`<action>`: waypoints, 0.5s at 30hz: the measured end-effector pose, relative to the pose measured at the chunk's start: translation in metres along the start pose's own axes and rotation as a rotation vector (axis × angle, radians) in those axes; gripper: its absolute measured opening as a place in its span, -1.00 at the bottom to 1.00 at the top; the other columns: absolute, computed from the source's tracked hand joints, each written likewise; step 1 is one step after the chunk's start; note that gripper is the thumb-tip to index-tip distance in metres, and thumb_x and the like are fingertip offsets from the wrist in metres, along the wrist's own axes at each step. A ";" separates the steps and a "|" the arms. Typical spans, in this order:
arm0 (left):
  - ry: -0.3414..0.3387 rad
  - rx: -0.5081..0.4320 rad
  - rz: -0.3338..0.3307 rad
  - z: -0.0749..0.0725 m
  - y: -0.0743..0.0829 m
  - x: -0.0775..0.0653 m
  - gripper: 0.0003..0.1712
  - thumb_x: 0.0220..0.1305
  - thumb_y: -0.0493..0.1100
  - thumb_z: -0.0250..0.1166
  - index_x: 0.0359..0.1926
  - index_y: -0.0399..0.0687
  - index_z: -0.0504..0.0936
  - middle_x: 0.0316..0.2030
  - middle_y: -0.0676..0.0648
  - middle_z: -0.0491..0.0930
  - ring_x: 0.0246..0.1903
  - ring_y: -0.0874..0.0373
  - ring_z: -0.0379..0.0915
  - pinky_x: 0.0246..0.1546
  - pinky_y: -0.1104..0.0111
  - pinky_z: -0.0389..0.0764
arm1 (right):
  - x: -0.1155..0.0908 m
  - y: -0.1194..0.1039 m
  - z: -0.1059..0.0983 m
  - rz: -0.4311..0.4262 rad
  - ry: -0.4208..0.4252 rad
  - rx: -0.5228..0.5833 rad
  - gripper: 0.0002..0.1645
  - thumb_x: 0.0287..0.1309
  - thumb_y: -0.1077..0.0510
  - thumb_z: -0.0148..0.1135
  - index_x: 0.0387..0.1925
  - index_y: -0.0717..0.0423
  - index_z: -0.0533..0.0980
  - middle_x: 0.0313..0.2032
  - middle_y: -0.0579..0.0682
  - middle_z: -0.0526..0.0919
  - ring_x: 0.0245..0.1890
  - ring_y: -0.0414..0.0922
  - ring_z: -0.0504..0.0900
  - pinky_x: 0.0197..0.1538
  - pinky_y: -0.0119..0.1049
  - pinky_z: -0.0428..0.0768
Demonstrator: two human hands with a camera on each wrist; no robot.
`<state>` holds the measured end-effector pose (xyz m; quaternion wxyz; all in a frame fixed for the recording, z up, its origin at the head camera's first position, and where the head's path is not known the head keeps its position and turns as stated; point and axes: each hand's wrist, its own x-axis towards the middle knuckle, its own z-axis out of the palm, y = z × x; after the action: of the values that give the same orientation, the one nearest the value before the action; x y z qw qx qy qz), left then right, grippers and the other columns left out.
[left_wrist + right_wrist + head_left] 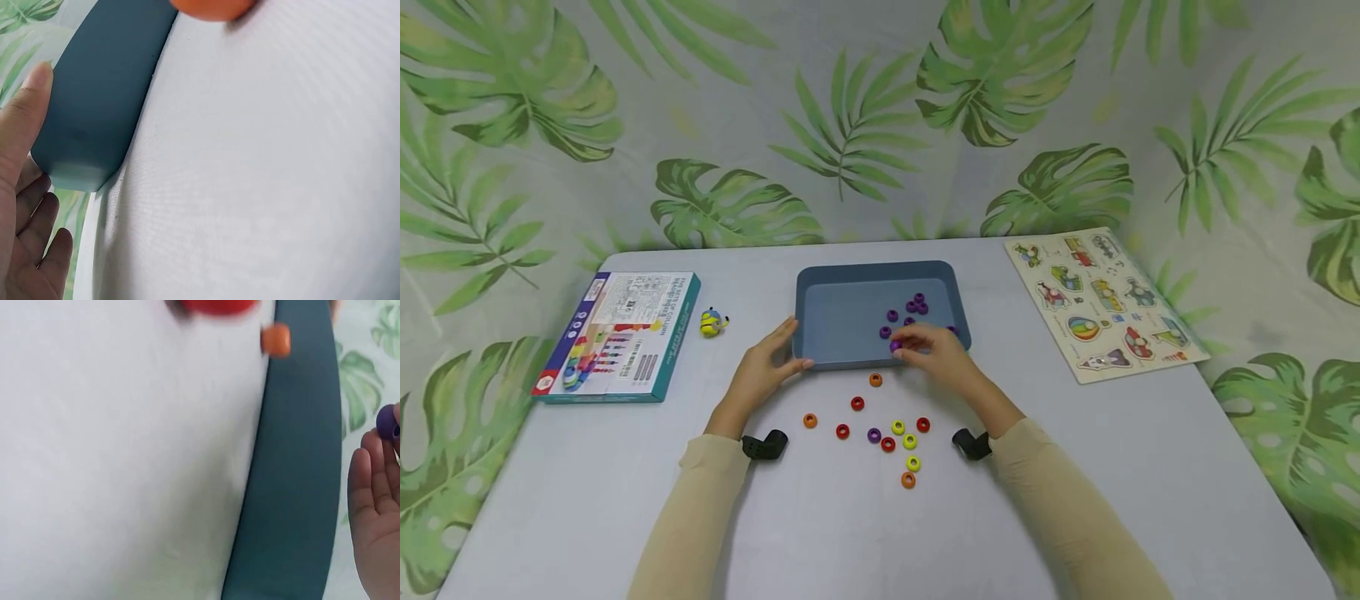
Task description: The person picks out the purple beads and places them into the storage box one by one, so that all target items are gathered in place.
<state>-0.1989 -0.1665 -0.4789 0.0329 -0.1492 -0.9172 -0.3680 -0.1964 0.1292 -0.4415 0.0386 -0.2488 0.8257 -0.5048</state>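
A blue-grey tray (842, 312) holds several purple beads (892, 316). My left hand (762, 375) holds the tray's near left corner, thumb along the front wall and fingers on the left side. In the left wrist view the thumb (28, 103) lies against the tray wall (103, 87); the other fingers are partly hidden behind the corner. Over the tray's front part, my right hand (943, 357) pinches a purple bead (896, 345) between thumb and fingertips. The right wrist view shows this bead (386, 422) above the rim, at the picture's edge.
Several red, orange and yellow beads (910, 442), with one purple bead (874, 435), lie on the white table before the tray. A boxed toy set (617, 333) and a small bee figure (712, 322) are at left. To the right lies a picture puzzle board (1101, 304).
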 end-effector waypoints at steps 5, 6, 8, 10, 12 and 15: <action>-0.005 0.001 -0.004 0.001 -0.003 0.000 -0.10 -0.19 0.26 0.15 0.20 0.05 0.10 0.19 0.07 0.02 0.15 0.17 -0.08 0.09 0.22 0.08 | 0.021 0.015 -0.010 0.118 0.002 -0.016 -0.68 -0.06 0.14 0.15 -0.19 0.15 0.48 -0.31 -0.04 0.52 -0.33 -0.19 0.46 -0.29 -0.36 0.48; -0.006 0.002 -0.002 0.001 -0.003 0.000 -0.10 -0.19 0.26 0.15 0.20 0.05 0.11 0.19 0.08 0.02 0.15 0.17 -0.08 0.09 0.22 0.08 | 0.025 0.017 -0.010 0.146 -0.015 -0.031 -0.69 -0.06 0.13 0.15 -0.19 0.13 0.48 -0.32 -0.06 0.52 -0.34 -0.20 0.46 -0.30 -0.37 0.48; 0.000 0.003 0.003 0.002 -0.004 0.000 -0.10 -0.19 0.26 0.15 0.20 0.05 0.11 0.19 0.09 0.03 0.15 0.19 -0.08 0.09 0.23 0.08 | 0.031 0.022 -0.010 0.193 -0.063 -0.069 -0.70 -0.06 0.12 0.15 -0.21 0.08 0.50 -0.33 -0.10 0.53 -0.34 -0.23 0.46 -0.30 -0.38 0.47; 0.002 0.003 0.009 0.002 -0.004 0.000 -0.11 -0.19 0.26 0.15 0.20 0.06 0.11 0.19 0.09 0.03 0.15 0.20 -0.08 0.09 0.22 0.08 | 0.037 0.025 -0.009 0.224 -0.111 -0.101 -0.73 -0.06 0.12 0.16 -0.23 0.04 0.51 -0.32 -0.13 0.53 -0.32 -0.23 0.45 -0.29 -0.38 0.47; 0.005 0.003 0.012 0.002 -0.004 0.001 -0.11 -0.19 0.25 0.15 0.20 0.06 0.11 0.19 0.08 0.03 0.15 0.20 -0.08 0.09 0.22 0.08 | 0.041 0.028 -0.008 0.247 -0.147 -0.113 -0.75 -0.06 0.13 0.15 -0.24 0.02 0.52 -0.28 -0.14 0.52 -0.29 -0.23 0.44 -0.26 -0.36 0.46; 0.005 0.001 0.007 0.002 -0.004 0.001 -0.11 -0.19 0.26 0.15 0.20 0.07 0.11 0.19 0.07 0.03 0.15 0.20 -0.08 0.09 0.22 0.08 | 0.046 0.032 -0.009 0.260 -0.150 -0.122 -0.76 -0.04 0.17 0.14 -0.25 0.04 0.51 -0.27 -0.11 0.51 -0.27 -0.22 0.43 -0.23 -0.34 0.44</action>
<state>-0.2006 -0.1675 -0.4825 0.0366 -0.1516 -0.9168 -0.3676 -0.2509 0.1276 -0.4561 0.1499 -0.1785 0.8750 -0.4243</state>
